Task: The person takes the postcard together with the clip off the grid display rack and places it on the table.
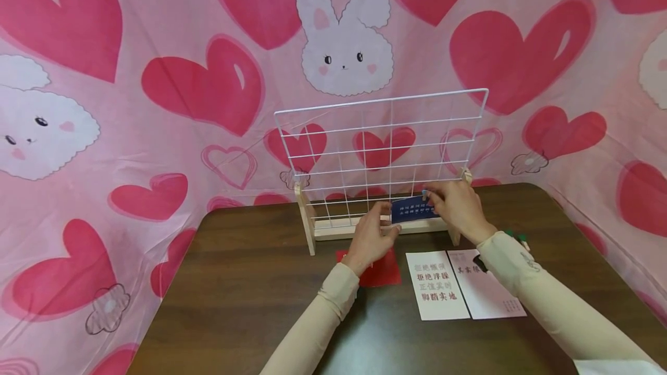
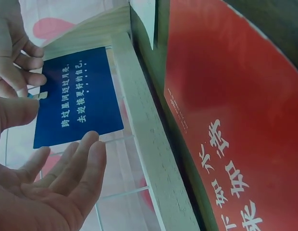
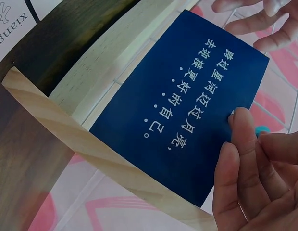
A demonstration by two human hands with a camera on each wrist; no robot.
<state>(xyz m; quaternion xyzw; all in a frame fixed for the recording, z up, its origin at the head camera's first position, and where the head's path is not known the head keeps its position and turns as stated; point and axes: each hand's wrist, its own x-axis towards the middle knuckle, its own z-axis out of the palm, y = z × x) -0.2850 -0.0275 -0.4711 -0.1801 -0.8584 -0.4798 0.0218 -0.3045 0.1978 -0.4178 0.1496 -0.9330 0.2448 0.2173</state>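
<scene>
Head view: right hand (image 1: 458, 204) pinching blue card (image 1: 413, 208), left hand (image 1: 371, 237) open beside.

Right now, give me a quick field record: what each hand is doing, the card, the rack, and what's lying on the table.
left hand: open, fingers straight beside the card's left edge
right hand: pinches the card's upper right
blue card: white print, held against the grid's lower rows
white wire grid: upright in a wooden stand
table: dark wood; red card, two white cards
small clip at right fingers: blue-green, partly hidden

Craft booth, heart-bunny backdrop (image 1: 156, 74), wooden table (image 1: 250, 305)
</scene>
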